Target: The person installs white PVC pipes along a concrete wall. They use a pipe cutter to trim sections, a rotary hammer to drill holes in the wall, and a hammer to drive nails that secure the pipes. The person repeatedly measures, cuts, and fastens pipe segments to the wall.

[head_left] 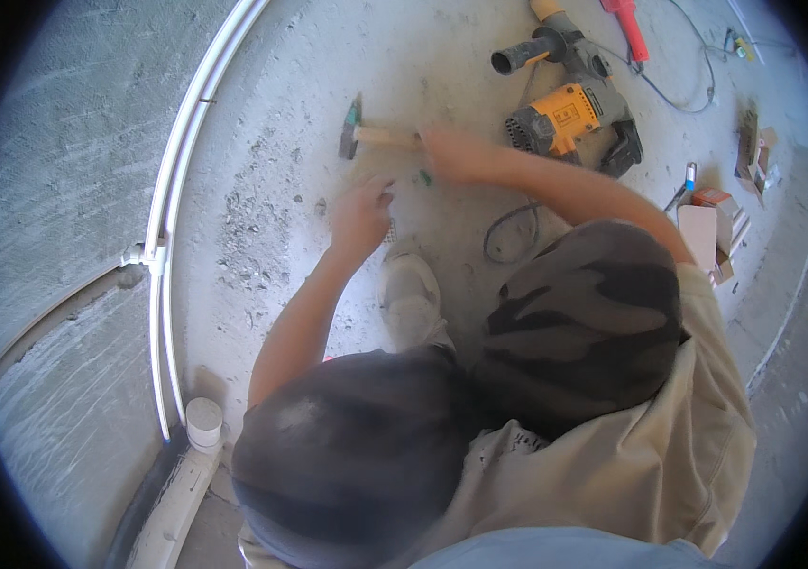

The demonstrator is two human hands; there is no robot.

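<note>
We see our right arm (584,187) reach forward and to the left around the right knee (589,308), bringing the right hand (451,155) in front of the shoe (409,289). Its grip is clamped around the end of the wooden handle of the hammer (380,137), which lies sideways over the floor (290,76), head to the left; we cannot tell whether the head touches down. Our left arm (295,318) extends forward past the left knee (347,446), and the left hand (361,218) is low, just nearer us than the hammer, fingers bent. We cannot tell whether that grip is apart or together, or holds anything. The yellow-and-black power drill (570,109) lies to the right of the right hand.
</note>
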